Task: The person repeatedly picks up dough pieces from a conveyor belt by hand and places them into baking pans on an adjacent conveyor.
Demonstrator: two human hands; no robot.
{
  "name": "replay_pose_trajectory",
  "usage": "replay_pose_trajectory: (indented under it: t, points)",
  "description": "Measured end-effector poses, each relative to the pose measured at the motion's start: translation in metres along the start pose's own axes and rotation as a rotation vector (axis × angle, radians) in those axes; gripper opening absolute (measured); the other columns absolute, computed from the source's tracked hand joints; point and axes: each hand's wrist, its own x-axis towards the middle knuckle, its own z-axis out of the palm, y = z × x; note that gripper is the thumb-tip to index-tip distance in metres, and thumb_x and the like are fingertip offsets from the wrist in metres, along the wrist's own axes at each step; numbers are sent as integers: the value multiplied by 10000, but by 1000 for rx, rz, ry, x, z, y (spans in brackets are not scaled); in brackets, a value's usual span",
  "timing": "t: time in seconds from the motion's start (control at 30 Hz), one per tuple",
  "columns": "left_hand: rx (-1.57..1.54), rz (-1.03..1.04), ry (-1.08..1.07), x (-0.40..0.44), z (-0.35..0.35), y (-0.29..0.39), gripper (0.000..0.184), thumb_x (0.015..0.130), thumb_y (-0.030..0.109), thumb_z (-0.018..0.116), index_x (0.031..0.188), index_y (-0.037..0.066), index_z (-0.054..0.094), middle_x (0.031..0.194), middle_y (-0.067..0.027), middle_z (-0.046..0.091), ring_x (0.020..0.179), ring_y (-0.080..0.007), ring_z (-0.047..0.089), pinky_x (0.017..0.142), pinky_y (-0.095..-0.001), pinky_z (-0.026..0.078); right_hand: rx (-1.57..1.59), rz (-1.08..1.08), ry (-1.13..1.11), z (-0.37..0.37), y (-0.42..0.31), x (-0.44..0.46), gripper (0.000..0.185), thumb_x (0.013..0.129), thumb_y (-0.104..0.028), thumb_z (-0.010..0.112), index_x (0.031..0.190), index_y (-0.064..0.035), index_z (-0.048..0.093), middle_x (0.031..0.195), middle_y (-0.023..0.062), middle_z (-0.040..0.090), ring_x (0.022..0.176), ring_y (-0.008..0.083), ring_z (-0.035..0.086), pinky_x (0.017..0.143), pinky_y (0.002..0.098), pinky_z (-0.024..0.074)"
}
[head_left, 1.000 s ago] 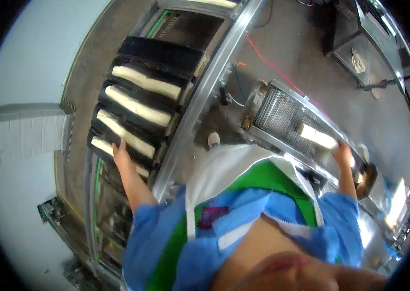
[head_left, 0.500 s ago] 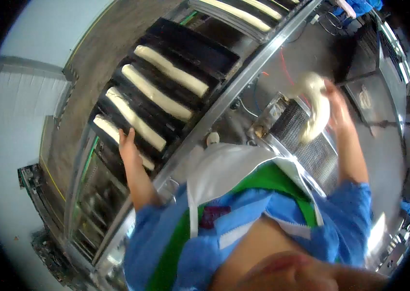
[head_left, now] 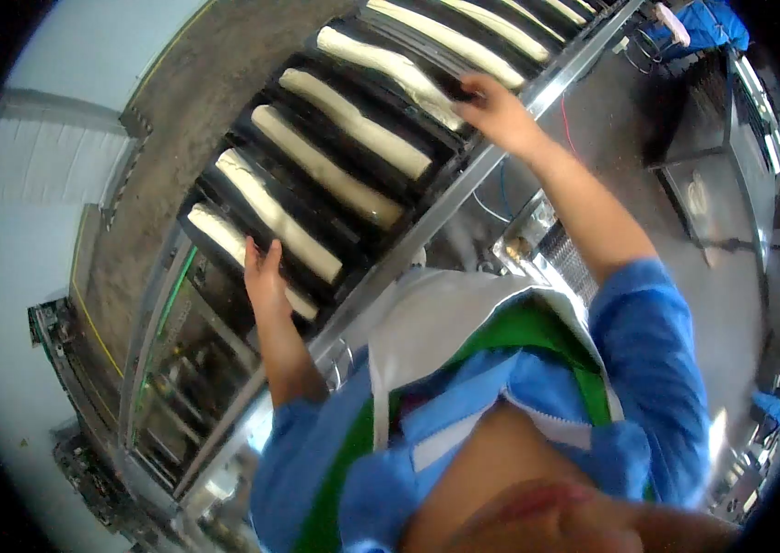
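My left hand (head_left: 266,281) lies over the nearest dough log (head_left: 219,230), with its thumb and fingers apart. Part of that log is hidden beneath the hand. My right hand (head_left: 501,118) is at the near end of a long, uneven dough log (head_left: 381,63) in the far channel of the black tray (head_left: 367,241). Its thumb and fingers are spread, the thumb close to the dough; whether they touch I cannot tell. Between my hands, more pale logs lie in separate channels, among them a smooth dough log (head_left: 353,124).
The tray rests on a conveyor with a metal side rail (head_left: 556,88). Further up the line lies another tray with dough logs (head_left: 445,39). A perforated metal surface (head_left: 567,263) stands to my right, beneath my right arm. Black-sided metal equipment (head_left: 699,138) is farther right.
My right hand has swung from the right side over to the tray. The dough it held now lies stretched in the formerly bare far channel. My left hand stays by the nearest log.
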Motion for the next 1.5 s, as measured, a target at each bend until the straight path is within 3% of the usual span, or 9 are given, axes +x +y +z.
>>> replay_pose_trajectory:
  t: [0.27,0.47,0.6,0.7,0.8,1.07,1.13,1.27,1.5]
  points:
    - [406,543,63,20,68,7,598,770,209,646,1282,39,387,1356,-195,302,1257,-295,290,1030,-364,220,-237,297,165,-107,151,-151,428,748,-138,629,1150,-70,498,1055,156,555,900,247,591,755,342,468]
    - [126,365,-451,24,205,35,574,812,139,585,1310,11,328,1319,-188,357,1200,-266,383,962,-325,330,-314,871,352,-197,252,-281,432,800,-218,572,1158,8,483,1133,138,558,1044,244,531,875,323,406]
    - [120,270,-458,32,289,48,561,813,107,548,1319,26,320,1334,-195,344,1232,-264,356,959,-321,322,81,812,639,-200,382,-391,390,811,-229,568,1129,-8,519,1118,143,554,1014,252,541,856,312,415]
    - [305,141,-389,46,323,48,600,751,40,529,1319,63,337,1271,-173,404,1120,-268,437,901,-341,359,-277,990,467,-200,301,-361,427,776,-216,604,1146,-21,518,1139,175,548,1067,271,523,887,346,399]
    - [391,72,-336,129,356,-18,559,738,-12,472,1286,53,378,1265,-174,408,1112,-297,436,889,-377,379,-419,835,450,-221,344,-379,432,769,-231,610,1138,-23,525,1123,164,558,1052,272,529,887,338,399]
    - [438,57,-209,23,382,12,666,767,-112,368,1374,111,210,1312,-167,329,1167,-287,392,941,-373,369,216,1195,799,-278,332,-355,450,784,-273,601,1152,-29,514,1113,115,567,1043,227,521,896,311,376]
    - [182,-159,-211,28,370,4,700,752,-136,362,1380,115,183,1326,-174,309,1162,-290,394,939,-366,377,93,1141,753,-281,349,-363,447,799,-251,585,1183,-44,489,1153,105,541,1032,217,517,846,315,407]
    - [352,5,-279,28,380,-4,755,733,-167,349,1391,132,132,1342,-173,300,1147,-306,402,924,-385,388,-235,1011,631,-315,353,-330,460,810,-246,571,1208,-41,464,1201,141,504,1075,256,496,862,341,407]
    - [358,-330,-197,-37,391,48,565,875,138,388,1381,238,156,1306,-146,330,1138,-331,385,871,-557,323,-695,913,329,-351,414,-314,392,751,-108,542,1139,-73,494,1151,178,501,1091,349,447,912,399,379]
